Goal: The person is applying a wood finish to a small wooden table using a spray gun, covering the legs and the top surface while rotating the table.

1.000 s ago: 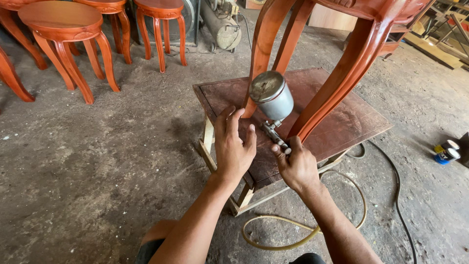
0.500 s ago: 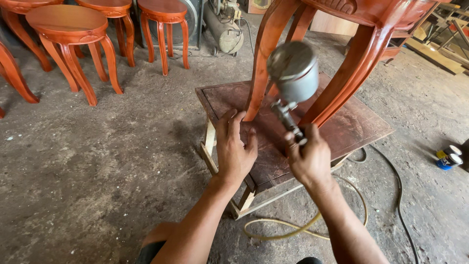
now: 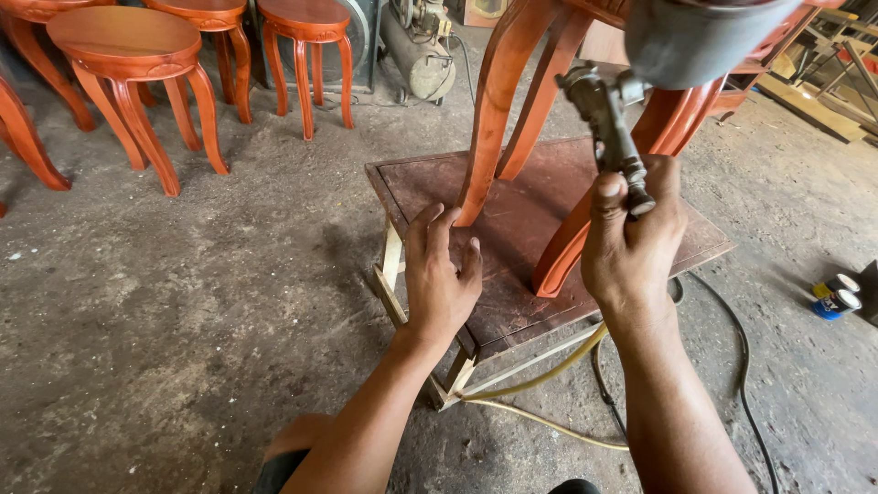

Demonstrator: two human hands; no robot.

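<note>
Raised since the earlier frame, the grey metal spray gun [image 3: 611, 128] sits clenched in the right hand [image 3: 633, 240], whose aim should hold steady while the left hand [image 3: 440, 272], fingers spread wide, braces the dark wooden desk [image 3: 512, 229].

A furniture workshop: rough, dusty concrete floor [image 3: 165, 320], a row of freshly varnished red-brown wooden stools [image 3: 137, 64], an air compressor tank [image 3: 421, 55] against the wall, hoses [image 3: 549, 384] trailing underfoot, a stained wooden work stand [image 3: 540, 238], paint tins [image 3: 837, 297].

A grey metal spray gun [image 3: 611, 128] stands upright above the right fingers [image 3: 611, 197], its round cup [image 3: 700, 37] topmost, handle gripped.
</note>
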